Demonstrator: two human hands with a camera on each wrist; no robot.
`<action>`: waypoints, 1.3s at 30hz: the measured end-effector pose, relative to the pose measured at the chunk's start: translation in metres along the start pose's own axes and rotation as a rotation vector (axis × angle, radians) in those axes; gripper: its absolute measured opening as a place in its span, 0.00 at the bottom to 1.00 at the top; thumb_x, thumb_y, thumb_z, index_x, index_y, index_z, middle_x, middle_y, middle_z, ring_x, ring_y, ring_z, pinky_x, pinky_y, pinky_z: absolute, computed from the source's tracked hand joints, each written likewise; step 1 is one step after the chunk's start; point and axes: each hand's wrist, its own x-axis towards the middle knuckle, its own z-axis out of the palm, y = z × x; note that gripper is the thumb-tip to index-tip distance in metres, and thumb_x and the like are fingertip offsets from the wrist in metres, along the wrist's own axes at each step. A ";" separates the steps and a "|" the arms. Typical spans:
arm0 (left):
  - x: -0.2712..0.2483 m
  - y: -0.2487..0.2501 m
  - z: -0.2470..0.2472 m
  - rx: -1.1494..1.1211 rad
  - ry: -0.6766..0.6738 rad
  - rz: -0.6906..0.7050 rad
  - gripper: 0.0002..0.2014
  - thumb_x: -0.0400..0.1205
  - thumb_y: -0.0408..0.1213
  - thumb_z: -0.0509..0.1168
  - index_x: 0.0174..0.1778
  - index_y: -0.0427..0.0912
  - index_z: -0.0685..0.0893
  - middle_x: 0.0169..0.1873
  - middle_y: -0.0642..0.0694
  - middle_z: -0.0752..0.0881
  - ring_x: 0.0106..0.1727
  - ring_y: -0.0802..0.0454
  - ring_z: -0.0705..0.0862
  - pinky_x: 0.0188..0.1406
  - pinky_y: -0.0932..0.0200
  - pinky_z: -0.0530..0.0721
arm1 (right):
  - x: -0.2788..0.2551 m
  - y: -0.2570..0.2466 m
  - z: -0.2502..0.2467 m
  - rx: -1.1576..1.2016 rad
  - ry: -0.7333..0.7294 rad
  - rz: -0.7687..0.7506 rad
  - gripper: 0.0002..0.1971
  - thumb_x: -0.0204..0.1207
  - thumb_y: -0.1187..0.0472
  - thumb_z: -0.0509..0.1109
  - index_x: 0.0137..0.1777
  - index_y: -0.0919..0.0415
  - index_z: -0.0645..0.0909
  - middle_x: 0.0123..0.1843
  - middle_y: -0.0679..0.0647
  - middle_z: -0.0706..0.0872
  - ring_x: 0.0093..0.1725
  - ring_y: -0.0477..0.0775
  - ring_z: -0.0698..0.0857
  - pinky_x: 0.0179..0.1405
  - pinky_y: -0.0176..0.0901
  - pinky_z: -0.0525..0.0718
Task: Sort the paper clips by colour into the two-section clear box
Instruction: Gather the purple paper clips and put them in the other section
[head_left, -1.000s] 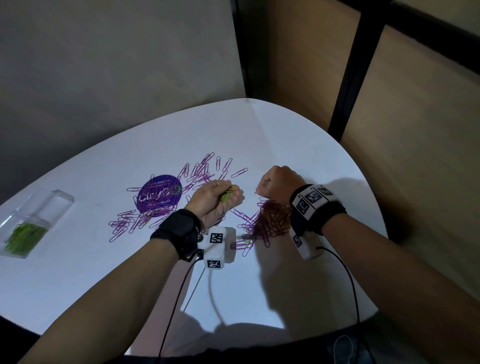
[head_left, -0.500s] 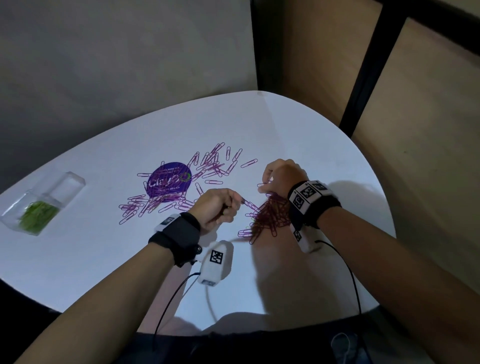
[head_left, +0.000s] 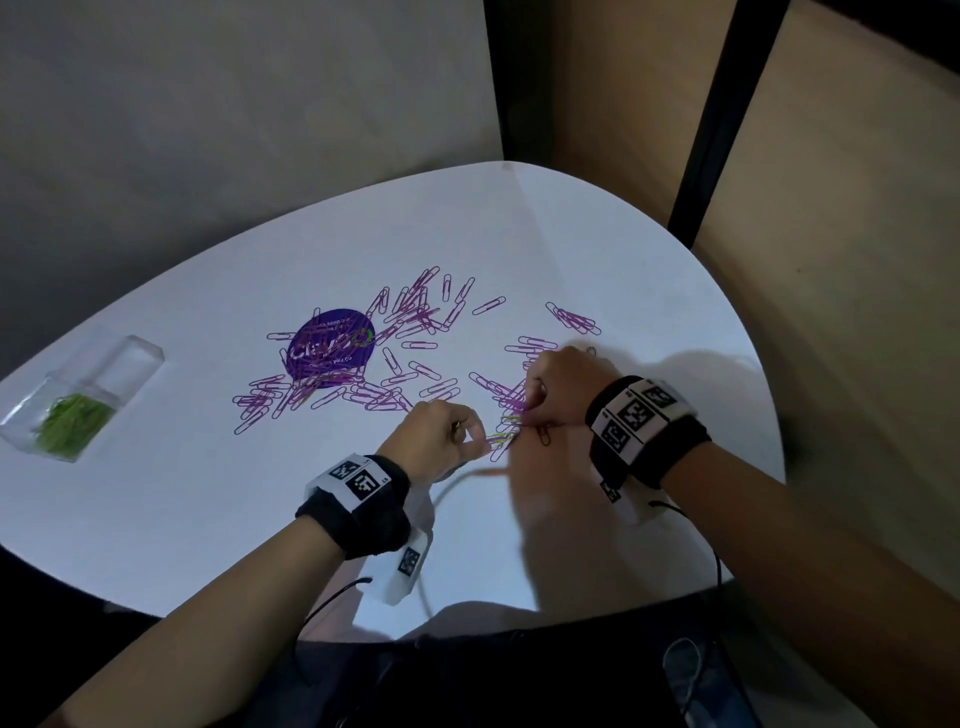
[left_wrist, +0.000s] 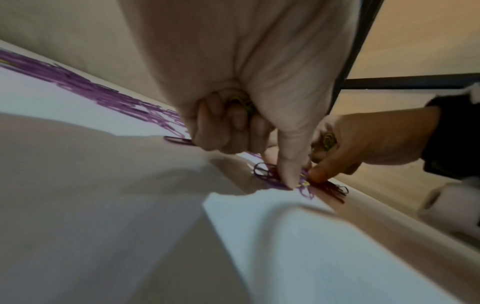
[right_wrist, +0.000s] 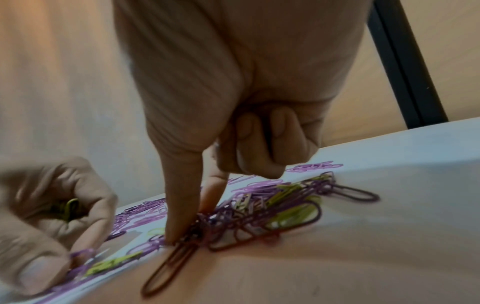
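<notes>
Purple paper clips lie scattered over the white table. The two-section clear box stands far left with green clips in its near section. My left hand holds green clips in its curled fingers, and its thumb and forefinger pinch at a clip on the table. My right hand pinches into a small mixed pile of purple and green clips. Its other fingers are curled, with something yellow-green tucked inside.
A round purple lid lies among the clips left of centre. Cables trail from both wrist cameras over the near table edge. A grey wall and a wooden panel with a black post stand behind the table.
My left hand has turned palm down and moved right to the pile at my right hand. The bunch under my right hand has thinned and spread. The head view shifted.
</notes>
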 end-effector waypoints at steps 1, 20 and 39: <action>-0.002 -0.002 -0.001 -0.065 -0.031 -0.008 0.10 0.75 0.37 0.74 0.29 0.48 0.81 0.21 0.46 0.74 0.17 0.58 0.70 0.21 0.67 0.69 | -0.002 0.001 -0.001 0.008 0.007 0.004 0.09 0.63 0.48 0.79 0.36 0.48 0.82 0.45 0.46 0.89 0.51 0.51 0.86 0.50 0.41 0.78; -0.015 0.016 0.011 0.263 0.119 0.106 0.14 0.79 0.48 0.67 0.59 0.52 0.85 0.38 0.49 0.87 0.49 0.47 0.84 0.50 0.53 0.81 | -0.007 -0.004 0.012 -0.117 0.012 -0.188 0.02 0.68 0.57 0.74 0.40 0.50 0.85 0.49 0.45 0.86 0.56 0.51 0.83 0.48 0.37 0.74; -0.001 0.002 0.001 -0.355 -0.079 0.056 0.14 0.85 0.42 0.56 0.32 0.44 0.70 0.24 0.46 0.70 0.26 0.49 0.66 0.25 0.54 0.64 | -0.008 0.012 0.002 0.569 -0.002 -0.145 0.02 0.70 0.61 0.78 0.41 0.59 0.90 0.41 0.55 0.91 0.40 0.43 0.85 0.49 0.40 0.82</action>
